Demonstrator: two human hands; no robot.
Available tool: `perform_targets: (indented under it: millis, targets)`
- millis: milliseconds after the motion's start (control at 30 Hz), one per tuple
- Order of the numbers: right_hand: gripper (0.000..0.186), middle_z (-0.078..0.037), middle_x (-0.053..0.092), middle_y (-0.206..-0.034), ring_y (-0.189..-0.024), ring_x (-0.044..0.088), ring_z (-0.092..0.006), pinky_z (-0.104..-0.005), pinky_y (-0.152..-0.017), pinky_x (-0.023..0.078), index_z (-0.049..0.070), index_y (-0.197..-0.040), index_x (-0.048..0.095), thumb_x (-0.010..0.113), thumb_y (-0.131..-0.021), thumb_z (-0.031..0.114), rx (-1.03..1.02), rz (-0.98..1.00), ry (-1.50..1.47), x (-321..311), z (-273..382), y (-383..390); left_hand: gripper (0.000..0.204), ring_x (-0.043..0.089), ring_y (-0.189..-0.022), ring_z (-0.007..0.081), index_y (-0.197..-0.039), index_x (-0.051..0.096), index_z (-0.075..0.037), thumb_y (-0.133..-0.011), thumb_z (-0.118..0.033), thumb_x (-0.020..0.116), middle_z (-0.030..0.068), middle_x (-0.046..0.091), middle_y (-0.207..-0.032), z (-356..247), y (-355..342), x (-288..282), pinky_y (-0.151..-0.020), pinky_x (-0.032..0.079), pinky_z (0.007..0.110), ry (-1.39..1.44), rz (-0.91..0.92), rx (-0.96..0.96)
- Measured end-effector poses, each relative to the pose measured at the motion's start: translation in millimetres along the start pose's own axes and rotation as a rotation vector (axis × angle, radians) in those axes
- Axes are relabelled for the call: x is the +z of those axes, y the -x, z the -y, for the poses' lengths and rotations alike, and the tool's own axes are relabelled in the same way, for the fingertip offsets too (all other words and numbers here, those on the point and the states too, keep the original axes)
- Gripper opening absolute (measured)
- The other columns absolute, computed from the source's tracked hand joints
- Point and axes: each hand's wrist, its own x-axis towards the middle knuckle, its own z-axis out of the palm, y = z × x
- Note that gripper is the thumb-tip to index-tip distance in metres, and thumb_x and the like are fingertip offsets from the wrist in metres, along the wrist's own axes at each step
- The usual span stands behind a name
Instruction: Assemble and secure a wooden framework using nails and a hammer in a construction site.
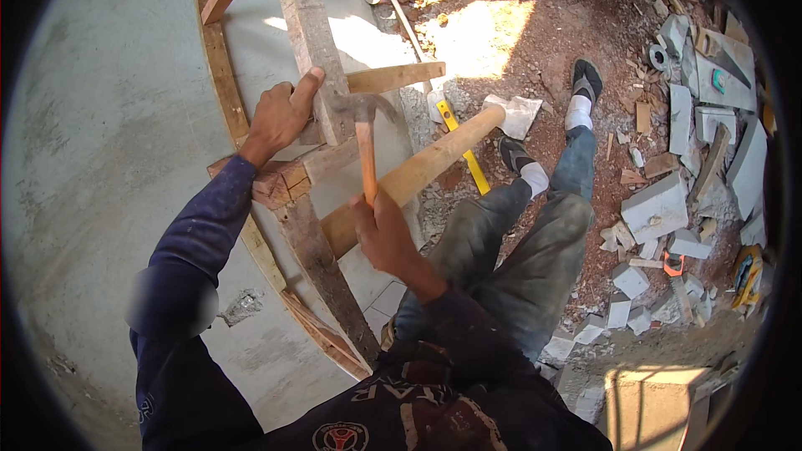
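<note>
Currently I take the upper wooden beam as landmark. The hammer is at its near end: head over the beam's right edge, handle running from there toward the wearer's body. That long axis lies roughly in line with the beam, not across it. The right hand has its fingers wrapped round the handle, well below the beam's near end, so the head points away from that grip. The left hand is at the beam's left edge, thumb laid along it; fingers partly hidden, so I cannot tell how firmly they close. Judgement: the relation to watch is head to left thumb, near each other across the beam. Whether head and beam touch, I cannot tell.
</note>
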Motion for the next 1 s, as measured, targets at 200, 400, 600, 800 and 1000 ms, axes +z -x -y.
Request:
perform_targets:
  millis: [200,400,600,800,1000]
  targets:
    - [0.031,0.006,0.030,-0.058,-0.046,0.030,-0.0065,-0.0242,-0.040,0.026,0.013,-0.077,0.037,0.043,-0.104,0.027,-0.158,-0.548,-0.760,-163,146,-44,0.083,0.058,-0.079,0.0527,-0.086,0.065,0.006,-0.093,-0.070,0.034,0.0363,0.058,-0.075,14,1,-8,-0.078,0.044,0.054,-0.025,-0.012,-0.053]
    - [0.028,-0.007,0.041,-0.061,-0.052,0.044,-0.0265,-0.0388,-0.052,0.041,0.003,-0.098,0.047,0.041,-0.104,0.030,-0.311,-0.638,0.129,-31,24,-6,0.095,0.061,-0.082,0.0515,-0.080,0.062,0.016,-0.092,-0.074,0.032,0.0388,0.058,-0.076,-6,-6,0,-0.082,0.044,0.054,0.031,0.028,-0.089]
    - [0.038,0.003,0.034,-0.058,-0.043,0.030,-0.0075,-0.0214,-0.037,0.023,0.013,-0.074,0.037,0.036,-0.106,0.033,-0.119,-0.555,-0.533,-164,146,-48,0.091,0.060,-0.079,0.0508,-0.084,0.064,0.012,-0.092,-0.073,0.032,0.0373,0.058,-0.076,8,6,-7,-0.079,0.045,0.053,-0.024,-0.054,-0.027]
    - [0.037,-0.008,0.047,-0.059,-0.053,0.049,-0.0204,-0.0355,-0.057,0.046,0.004,-0.100,0.052,0.041,-0.103,0.040,-0.312,-0.870,-0.418,-67,77,-26,0.087,0.060,-0.080,0.0515,-0.090,0.066,0.008,-0.093,-0.072,0.032,0.0375,0.058,-0.078,-1,-9,-3,-0.077,0.045,0.054,-0.005,0.049,-0.102]
    - [0.027,0.003,0.040,-0.062,-0.050,0.041,-0.0066,-0.0249,-0.043,0.035,0.008,-0.087,0.047,0.045,-0.104,0.030,-0.061,-0.439,-0.640,-149,111,-37,0.088,0.060,-0.081,0.0526,-0.085,0.065,0.010,-0.093,-0.071,0.033,0.0379,0.059,-0.077,13,9,-7,-0.079,0.045,0.055,-0.033,-0.059,-0.074]
